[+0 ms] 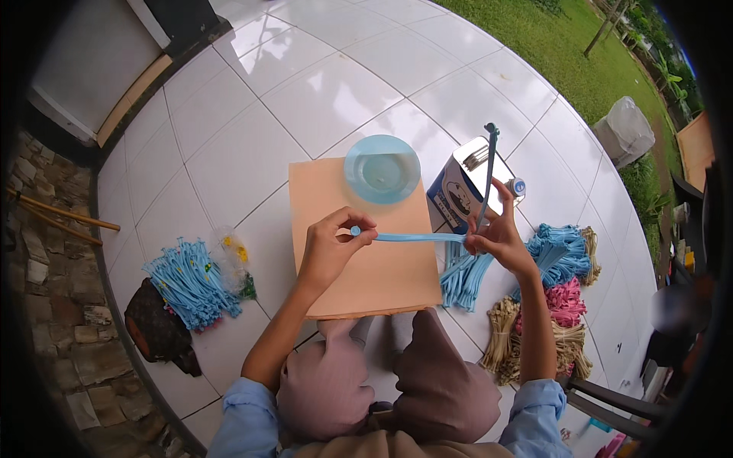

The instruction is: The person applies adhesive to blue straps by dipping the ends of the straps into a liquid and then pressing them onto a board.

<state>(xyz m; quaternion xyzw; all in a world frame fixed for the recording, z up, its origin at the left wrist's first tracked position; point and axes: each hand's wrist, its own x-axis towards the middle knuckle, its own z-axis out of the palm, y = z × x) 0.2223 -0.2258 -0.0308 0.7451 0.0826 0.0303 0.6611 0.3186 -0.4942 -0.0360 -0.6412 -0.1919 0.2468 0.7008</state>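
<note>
A flat light-blue strip (420,237) with a small round knob at one end stretches level between my two hands, above a tan board (365,282). My left hand (336,240) pinches it beside the knob. The fingers of my right hand (496,238) close on its other end. A slender dark-blue stick (490,164) with a knobby tip rises upright through my right fingers; whether it is a separate piece or part of the strip, I cannot tell. Beyond my hands, a translucent blue plate (382,191) rests on the board's far part.
A tin can (450,195) with a blue cap stands right of the board. Bundled blue strands (565,248), pink strands (563,304) and tan strands (501,328) lie at the right. More blue strands (195,282) lie left, by a dark brown bag (159,328) and a clear plastic bag (231,256).
</note>
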